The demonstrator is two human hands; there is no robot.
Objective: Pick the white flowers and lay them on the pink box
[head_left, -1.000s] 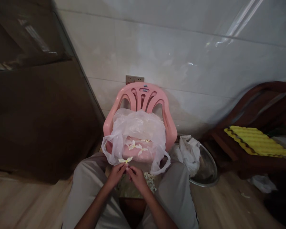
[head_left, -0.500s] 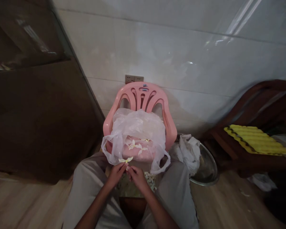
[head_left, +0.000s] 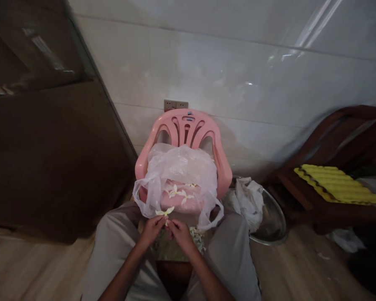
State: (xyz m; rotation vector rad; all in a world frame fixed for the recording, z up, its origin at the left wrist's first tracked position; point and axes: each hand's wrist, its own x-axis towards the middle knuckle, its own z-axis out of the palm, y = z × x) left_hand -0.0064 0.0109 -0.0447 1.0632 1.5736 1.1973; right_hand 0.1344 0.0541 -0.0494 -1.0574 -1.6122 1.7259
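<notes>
The left hand [head_left: 154,230] pinches a pale flower [head_left: 166,212] near the plastic bag [head_left: 183,163], where a light touch should spare the petals [head_left: 170,209], though I can't tell whether the right hand [head_left: 180,232] grips anything.

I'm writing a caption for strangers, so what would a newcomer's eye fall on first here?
Probably the pink chair before the pale wall, with a translucent bag on its seat. Nearer the camera, the left hand holds a pale flower, the right hand close beside it. Far right, a bright yellow ridged sheet lies on dark furniture.
</notes>
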